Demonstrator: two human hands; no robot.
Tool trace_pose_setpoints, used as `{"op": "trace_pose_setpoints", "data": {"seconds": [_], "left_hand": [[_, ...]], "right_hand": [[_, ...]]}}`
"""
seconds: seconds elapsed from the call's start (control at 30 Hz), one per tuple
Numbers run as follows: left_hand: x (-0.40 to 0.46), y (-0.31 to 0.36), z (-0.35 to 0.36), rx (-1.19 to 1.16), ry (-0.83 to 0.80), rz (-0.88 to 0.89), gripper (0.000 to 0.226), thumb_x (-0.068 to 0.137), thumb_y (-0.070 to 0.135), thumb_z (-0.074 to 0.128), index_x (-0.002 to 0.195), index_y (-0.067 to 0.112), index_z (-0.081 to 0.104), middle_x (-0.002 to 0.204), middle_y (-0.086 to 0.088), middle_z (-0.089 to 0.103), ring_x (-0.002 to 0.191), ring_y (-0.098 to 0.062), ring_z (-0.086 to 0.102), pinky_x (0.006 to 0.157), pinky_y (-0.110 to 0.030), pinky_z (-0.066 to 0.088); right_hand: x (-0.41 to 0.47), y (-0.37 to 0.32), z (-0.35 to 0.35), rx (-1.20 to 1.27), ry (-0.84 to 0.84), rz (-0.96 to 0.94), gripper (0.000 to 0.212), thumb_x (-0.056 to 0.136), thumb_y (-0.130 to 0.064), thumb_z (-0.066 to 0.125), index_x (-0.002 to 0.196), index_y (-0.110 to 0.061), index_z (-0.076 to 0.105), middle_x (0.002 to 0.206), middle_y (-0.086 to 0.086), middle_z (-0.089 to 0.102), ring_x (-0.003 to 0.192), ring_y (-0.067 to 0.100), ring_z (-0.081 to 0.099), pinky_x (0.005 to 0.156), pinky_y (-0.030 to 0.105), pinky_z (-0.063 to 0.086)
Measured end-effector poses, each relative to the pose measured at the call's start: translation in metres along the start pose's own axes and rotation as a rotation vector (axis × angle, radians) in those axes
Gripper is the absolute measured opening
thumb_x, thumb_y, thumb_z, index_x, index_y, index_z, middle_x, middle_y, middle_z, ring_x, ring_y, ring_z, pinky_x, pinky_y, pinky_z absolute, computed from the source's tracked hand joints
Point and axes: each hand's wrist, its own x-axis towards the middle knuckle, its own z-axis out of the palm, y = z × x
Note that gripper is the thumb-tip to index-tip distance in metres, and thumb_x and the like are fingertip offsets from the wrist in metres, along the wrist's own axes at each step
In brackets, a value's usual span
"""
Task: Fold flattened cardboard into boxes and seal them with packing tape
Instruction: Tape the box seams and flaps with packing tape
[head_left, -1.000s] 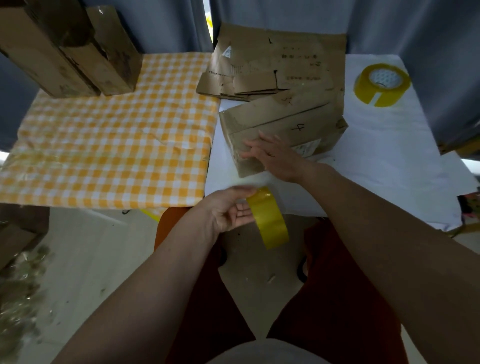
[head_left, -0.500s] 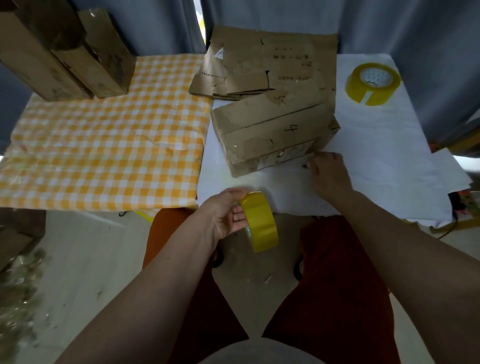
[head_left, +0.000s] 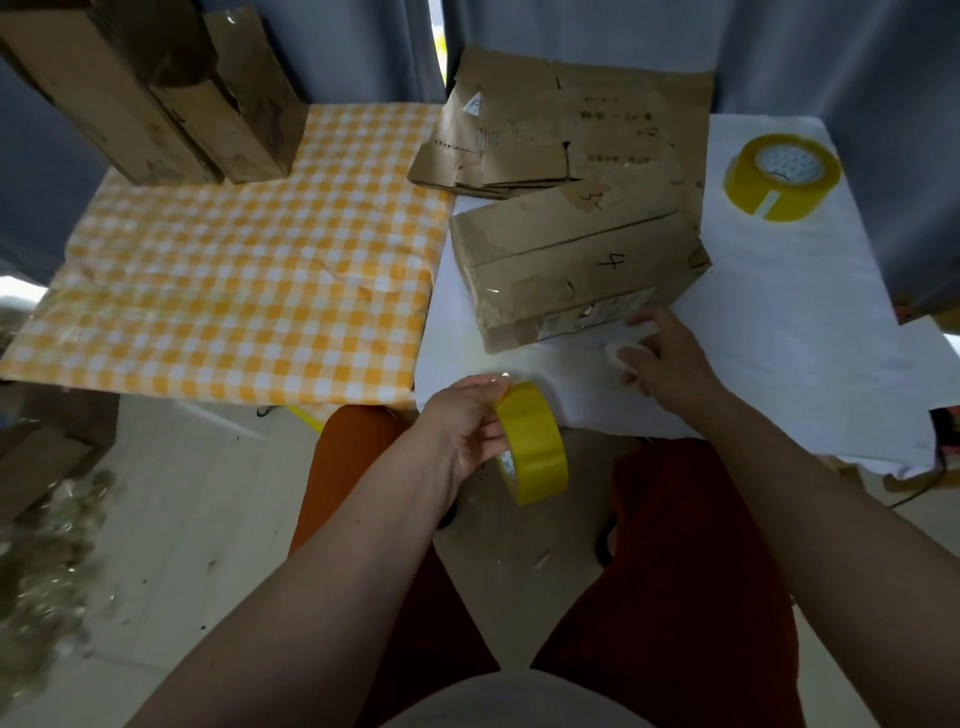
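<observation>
Left grip (head_left: 467, 426) curled round the yellow tape roll (head_left: 532, 441), thumb on top, held on edge just off the near edge of the bench (head_left: 779, 338), above the lap. Up and to the right of it, well within reach: the folded box (head_left: 576, 270) marked 4, long axis running left to right, slightly skewed, top seam along that same line. Right grip (head_left: 670, 358) nearer the box, fingers loose and spread just beside its near right corner, holding nothing certain; fingertips blurred. Probably next: tape end across to the seam. Open white bench right of box; flattened cardboard (head_left: 561, 130) close behind, spare tape roll (head_left: 782, 174) far right.
</observation>
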Motion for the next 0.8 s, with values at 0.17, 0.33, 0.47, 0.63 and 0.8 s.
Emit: {"op": "trace_pose_setpoints", "data": {"seconds": [0.17, 0.33, 0.47, 0.63, 0.8], "left_hand": [[-0.002, 0.001, -0.001, 0.009, -0.004, 0.04, 0.005, 0.094, 0.011, 0.06, 0.09, 0.012, 0.06, 0.082, -0.011, 0.064, 0.067, -0.02, 0.06, 0.046, -0.027, 0.056], [-0.006, 0.003, -0.003, 0.011, -0.042, 0.037, 0.005, 0.088, 0.008, 0.067, 0.087, 0.01, 0.062, 0.078, -0.008, 0.067, 0.061, -0.018, 0.067, 0.054, -0.031, 0.059], [-0.006, 0.004, -0.005, 0.018, -0.046, 0.026, 0.008, 0.086, 0.008, 0.07, 0.086, 0.011, 0.062, 0.079, -0.008, 0.068, 0.064, -0.019, 0.067, 0.056, -0.032, 0.058], [-0.004, 0.003, -0.007, -0.028, 0.006, -0.003, 0.01, 0.088, 0.013, 0.069, 0.083, 0.008, 0.061, 0.062, -0.005, 0.066, 0.051, -0.015, 0.063, 0.044, -0.027, 0.055], [0.002, 0.002, -0.005, -0.021, 0.033, -0.019, 0.015, 0.089, 0.015, 0.067, 0.08, 0.008, 0.058, 0.068, -0.007, 0.057, 0.063, -0.017, 0.051, 0.046, -0.025, 0.053]], "right_hand": [[-0.024, -0.049, 0.02, 0.203, -0.302, -0.03, 0.016, 0.095, -0.012, 0.053, 0.111, -0.014, 0.055, 0.083, 0.002, 0.053, 0.064, 0.011, 0.048, 0.053, 0.021, 0.041], [-0.024, -0.065, 0.034, -0.079, -0.391, -0.153, 0.026, 0.09, -0.013, 0.061, 0.115, -0.019, 0.055, 0.096, -0.006, 0.054, 0.074, 0.003, 0.05, 0.062, 0.016, 0.041], [-0.016, -0.07, 0.045, -0.315, -0.295, -0.362, 0.021, 0.095, -0.014, 0.053, 0.11, -0.008, 0.066, 0.098, 0.013, 0.058, 0.076, 0.014, 0.05, 0.065, 0.024, 0.037], [-0.017, -0.084, 0.049, -0.353, -0.183, -0.556, 0.014, 0.089, -0.001, 0.055, 0.099, 0.002, 0.065, 0.1, 0.014, 0.058, 0.089, 0.017, 0.048, 0.073, 0.028, 0.034], [-0.01, -0.093, 0.053, -0.447, -0.225, -0.652, 0.015, 0.088, 0.002, 0.056, 0.097, 0.005, 0.068, 0.101, 0.021, 0.061, 0.097, 0.031, 0.054, 0.081, 0.027, 0.037]]}}
